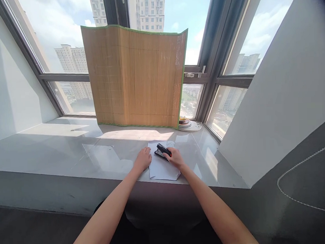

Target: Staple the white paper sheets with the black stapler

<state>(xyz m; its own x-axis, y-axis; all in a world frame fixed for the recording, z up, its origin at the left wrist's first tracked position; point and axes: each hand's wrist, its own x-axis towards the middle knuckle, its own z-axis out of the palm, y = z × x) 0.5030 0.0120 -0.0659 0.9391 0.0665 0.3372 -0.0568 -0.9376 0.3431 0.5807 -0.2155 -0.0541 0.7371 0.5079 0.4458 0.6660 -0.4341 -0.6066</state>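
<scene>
A black stapler [161, 150] lies slantwise over a white sheet of paper [161, 172]; its jaw end points to the upper left. My right hand [174, 158] is closed around the stapler's rear end, where a bit of red shows. My left hand [143, 159] grips the paper's left edge with bent fingers, close to the stapler's front. A small patterned patch [170, 144] shows at the paper's upper right corner. Whether there is more than one sheet, I cannot tell.
The paper rests on a glossy windowsill [59, 150]. A bamboo mat [139, 76] with green edging stands against the window behind it. Stacked round plates or discs [189, 125] sit at the mat's lower right. A beaded cord [294, 167] hangs at the far right.
</scene>
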